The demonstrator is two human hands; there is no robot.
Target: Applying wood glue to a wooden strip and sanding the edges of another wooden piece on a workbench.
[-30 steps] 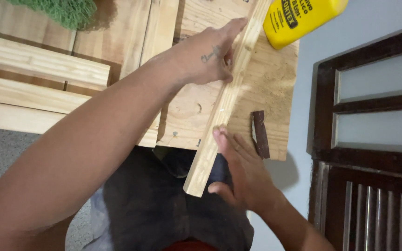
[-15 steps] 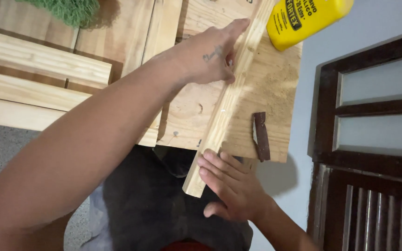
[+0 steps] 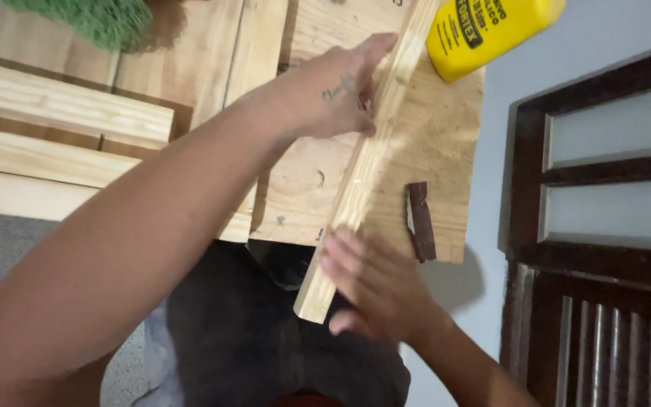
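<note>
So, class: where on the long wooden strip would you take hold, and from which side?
Probably the free end of the wooden strip, which overhangs the board; come from its right, where the right hand is. The left hand already presses its upper part.

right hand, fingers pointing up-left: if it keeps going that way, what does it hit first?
The right hand would meet the long pale wooden strip first; its fingertips look already at the strip's near end, though motion blur hides whether they touch.

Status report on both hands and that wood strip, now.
Left hand pressing wood strip against plywood board. Right hand open at strip's near end. Yellow bottle and brown scrap beside it, not blocking.
</note>
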